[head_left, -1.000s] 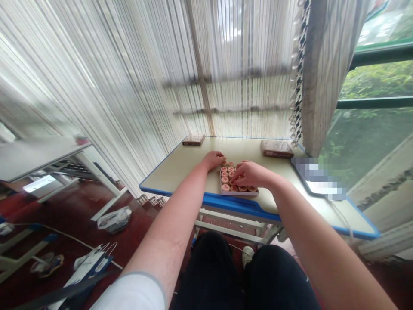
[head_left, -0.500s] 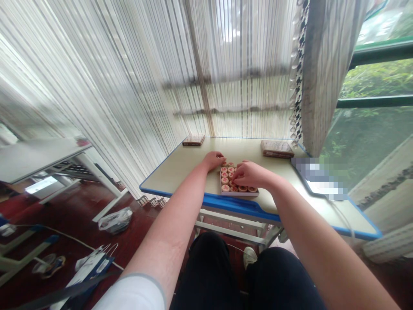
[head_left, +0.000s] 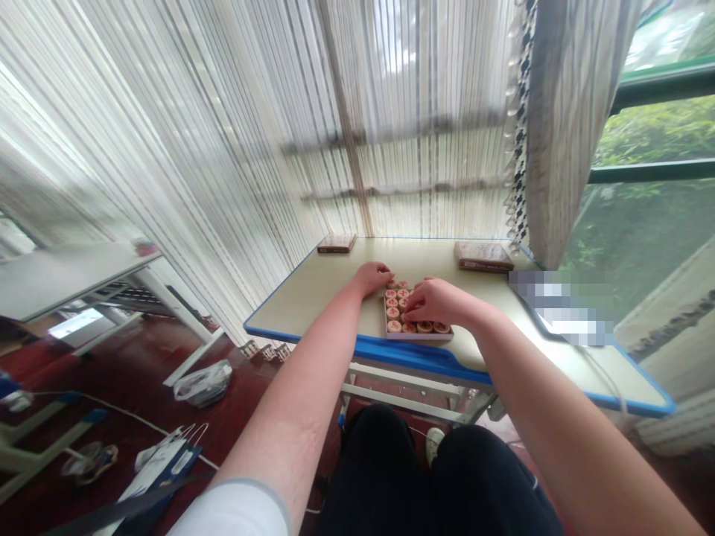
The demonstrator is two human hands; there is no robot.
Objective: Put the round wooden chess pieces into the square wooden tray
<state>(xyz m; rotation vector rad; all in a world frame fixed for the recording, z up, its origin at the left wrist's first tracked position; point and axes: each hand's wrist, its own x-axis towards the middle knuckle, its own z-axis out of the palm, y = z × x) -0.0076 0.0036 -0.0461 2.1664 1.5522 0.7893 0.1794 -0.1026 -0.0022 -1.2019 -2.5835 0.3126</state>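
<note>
Rows of round wooden Chinese chess pieces (head_left: 393, 313) with red characters lie in a shallow, light-coloured box (head_left: 420, 336) near the desk's front edge. My left hand (head_left: 374, 278) is at the box's far left corner, fingers curled beside the pieces there; whatever they hold is hidden. My right hand (head_left: 439, 301) reaches over the right part of the box. Its thumb and fingers are drawn together on a chess piece in the middle of the rows, and the hand covers several pieces behind it.
The cream desk (head_left: 313, 298) has a blue edge. A brown box (head_left: 337, 243) is at its back left, another brown box (head_left: 483, 257) at its back right. A blurred tablet-like device (head_left: 558, 309) with a cable lies on the right. String curtains hang behind.
The view has shifted slightly, so desk and box appear a little farther right. Both hands keep almost the same places at the box.
</note>
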